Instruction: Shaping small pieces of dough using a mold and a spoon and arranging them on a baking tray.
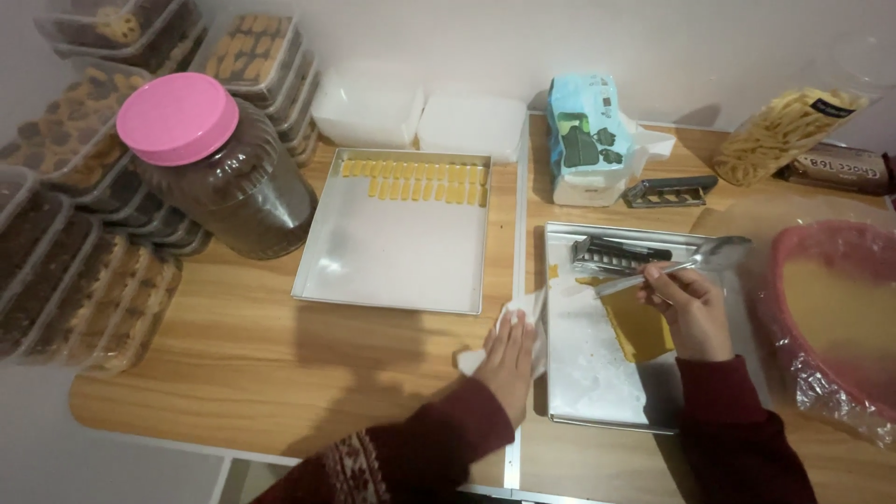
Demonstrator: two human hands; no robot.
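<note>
Head view, single moment. Light wood-grain tabletop [261,355], smooth laminate, carries two shallow rectangular metal baking trays. Near tray [597,373], matte, dusted white, holds a flat yellow-brown slab of dough [642,329], straight-edged, lying at about the tray's centre. Right hand [689,313] has its grip closed around the handle of a long shiny metal spoon [695,261]; the bowl of the spoon points to 2 o'clock from the hand, and the handle end reaches out to 9 o'clock over the slab's upper edge. The dough slab lies just under and at 8 o'clock from this hand, touching or nearly touching the fingers; exact contact cannot be told. A ridged metal cutter with a dark handle [616,252] rests in the tray at 11 o'clock from the right hand. Left hand [509,359] lies flat, fingers extended and together, grip released, pressing on a crumpled white sheet of paper [523,313] at the near tray's left rim. Far tray [392,252], at 11 o'clock from the left hand, holds two rows of small yellow rectangular dough pieces [415,179] along its far edge. At 10 o'clock stands a clear plastic jar with a pink round lid [177,117], dark contents. A pink bowl lined with clear plastic film [831,317] sits at 3 o'clock.
</note>
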